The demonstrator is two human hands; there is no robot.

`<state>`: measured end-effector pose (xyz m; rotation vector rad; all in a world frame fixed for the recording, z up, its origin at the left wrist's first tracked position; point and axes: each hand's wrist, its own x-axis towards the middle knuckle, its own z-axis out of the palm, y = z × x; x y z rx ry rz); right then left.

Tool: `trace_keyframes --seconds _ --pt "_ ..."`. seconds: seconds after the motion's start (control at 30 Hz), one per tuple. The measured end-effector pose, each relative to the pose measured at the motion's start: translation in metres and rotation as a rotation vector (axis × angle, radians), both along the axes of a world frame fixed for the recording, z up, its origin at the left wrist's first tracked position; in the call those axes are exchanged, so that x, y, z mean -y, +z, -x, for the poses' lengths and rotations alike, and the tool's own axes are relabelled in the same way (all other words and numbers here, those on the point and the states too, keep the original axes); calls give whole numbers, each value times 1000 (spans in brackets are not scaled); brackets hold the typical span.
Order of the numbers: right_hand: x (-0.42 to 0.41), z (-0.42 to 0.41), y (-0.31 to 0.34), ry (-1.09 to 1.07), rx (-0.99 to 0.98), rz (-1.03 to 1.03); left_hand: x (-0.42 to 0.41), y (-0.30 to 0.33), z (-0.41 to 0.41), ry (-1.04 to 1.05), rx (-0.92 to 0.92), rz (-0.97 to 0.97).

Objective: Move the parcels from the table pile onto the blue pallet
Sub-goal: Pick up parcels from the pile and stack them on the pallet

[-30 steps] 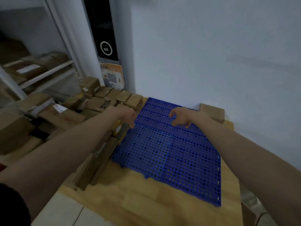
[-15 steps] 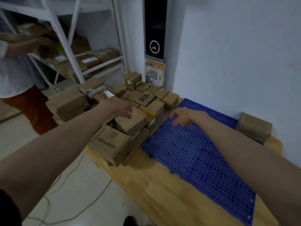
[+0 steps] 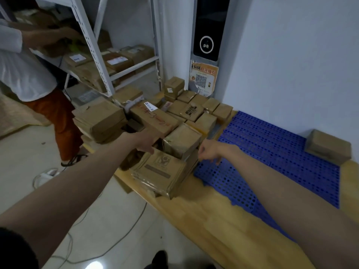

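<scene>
Bystander (image 3: 25, 70): upper left of the frame, a person in a white top and orange trousers reaches into the shelf rack (image 3: 93, 47), which holds labelled boxes.
Parcel pile (image 3: 155, 121): centre of the frame, on the left end of the wooden table (image 3: 209, 216). Brown cardboard boxes of mixed sizes, taped, some with white labels; one long box has red handwriting on top, and a small one bears dark print.
Left hand (image 3: 144, 140): reaches into the pile, palm down, resting at the near end of the long box, thumb stretched toward the flat parcel (image 3: 159, 171). The fingers are hidden behind the hand, so I cannot tell whether they grip anything.
Flat parcel: lower centre, at the near edge of the pile, with a printed logo on top; it overhangs the table edge slightly.
Right hand (image 3: 208, 151): hovers just beside the pile's right edge, over the pallet's near corner, fingers loosely curled and hanging, holding nothing.
Blue pallet (image 3: 272, 162): right of centre, a perforated plastic grid lying flat on the table against the wall.
Parcel on pallet (image 3: 328, 146): one brown box sits at the far right corner of the pallet.
Change: compared with half a second ago, the view sits a little farther left and the left hand lies deeper in the pile; the right hand's fingers droop more.
</scene>
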<state>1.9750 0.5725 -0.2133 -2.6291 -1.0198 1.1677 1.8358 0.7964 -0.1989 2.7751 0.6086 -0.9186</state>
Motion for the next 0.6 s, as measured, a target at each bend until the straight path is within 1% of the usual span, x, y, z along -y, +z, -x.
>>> trace_keyframes --seconds 0.07,0.17,0.33,0.47,0.6 --pt "-14 15 -15 -29 -18 33 -18 -14 7 13 -61 4" --pt "-28 39 -37 -104 -66 73 -39 -40 14 32 -79 48" --pt "-36 68 -63 -266 -207 105 -52 -69 27 89 -148 184" --pt "-36 85 -73 -422 -296 22 -52 -83 34 123 -74 223" --pt "-37 98 -82 -463 -350 -41 -50 -94 36 132 -43 227"
